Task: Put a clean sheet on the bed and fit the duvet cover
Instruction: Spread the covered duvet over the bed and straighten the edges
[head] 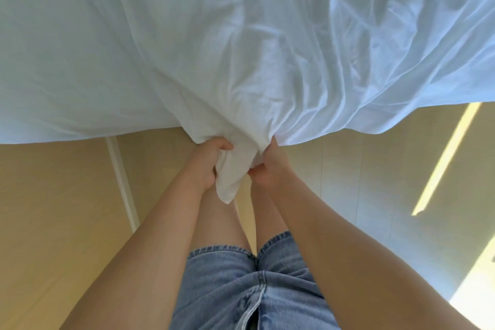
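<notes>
Pale beige floor tiles, crossed by a strip of sunlight, lay beneath a wide, wrinkled white bed cloth that filled the upper view. The left hand and the right hand each gripped its bunched corner with curled fingers, side by side at its near edge, above blue denim shorts.

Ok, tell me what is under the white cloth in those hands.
Below its hanging edge, the tan floor and a white rail show. The white cloth, gripped by the left hand and right hand, hides everything else beneath it.
</notes>
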Available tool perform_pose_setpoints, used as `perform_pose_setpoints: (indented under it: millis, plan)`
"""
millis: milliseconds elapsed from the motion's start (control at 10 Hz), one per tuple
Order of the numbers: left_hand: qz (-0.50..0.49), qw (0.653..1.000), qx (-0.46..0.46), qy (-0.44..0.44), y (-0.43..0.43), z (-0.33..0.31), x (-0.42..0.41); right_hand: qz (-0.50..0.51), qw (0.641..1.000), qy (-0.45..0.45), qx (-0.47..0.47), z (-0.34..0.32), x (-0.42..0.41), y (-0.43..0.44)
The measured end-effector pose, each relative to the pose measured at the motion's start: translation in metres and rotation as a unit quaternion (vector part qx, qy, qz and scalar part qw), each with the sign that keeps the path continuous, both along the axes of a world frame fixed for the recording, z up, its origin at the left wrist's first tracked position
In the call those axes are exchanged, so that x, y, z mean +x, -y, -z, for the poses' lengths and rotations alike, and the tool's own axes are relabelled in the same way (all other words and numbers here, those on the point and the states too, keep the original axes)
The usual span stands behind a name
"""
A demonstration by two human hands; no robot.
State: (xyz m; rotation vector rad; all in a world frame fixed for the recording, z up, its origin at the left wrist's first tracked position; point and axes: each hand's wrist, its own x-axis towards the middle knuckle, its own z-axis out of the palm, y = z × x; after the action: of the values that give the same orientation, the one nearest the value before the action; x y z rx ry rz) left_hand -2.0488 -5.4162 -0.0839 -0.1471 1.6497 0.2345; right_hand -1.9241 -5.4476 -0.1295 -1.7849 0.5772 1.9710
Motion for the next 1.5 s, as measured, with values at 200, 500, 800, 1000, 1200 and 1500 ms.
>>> perform_pose_setpoints:
  millis: [200,500,800,1000,1200,1500]
  plan:
    - [-0.018,0.999,0.027,0.027,-0.008,-0.011,0.002,0.057,0.993,0.097,-0.045,-0.005,0.004,0.002]
    - [0.029,0.98,0.103,-0.165,-0.004,-0.008,0.02,0.199,0.963,0.148,-0.108,-0.004,0.067,-0.024]
    - [0.03,0.975,0.157,-0.154,-0.024,-0.004,0.052,0.145,0.968,0.198,-0.047,-0.001,0.074,-0.025]
    - [-0.034,0.969,0.212,-0.121,-0.02,-0.039,0.002,-0.122,0.897,0.418,0.074,-0.028,0.053,-0.044]
    - [0.066,0.95,0.29,-0.092,-0.035,-0.085,-0.076,-0.422,0.67,0.406,0.457,-0.116,-0.011,-0.042]
    - [0.02,0.966,0.259,0.015,-0.049,-0.101,-0.166,-0.696,0.382,0.42,0.439,-0.144,-0.152,-0.066]
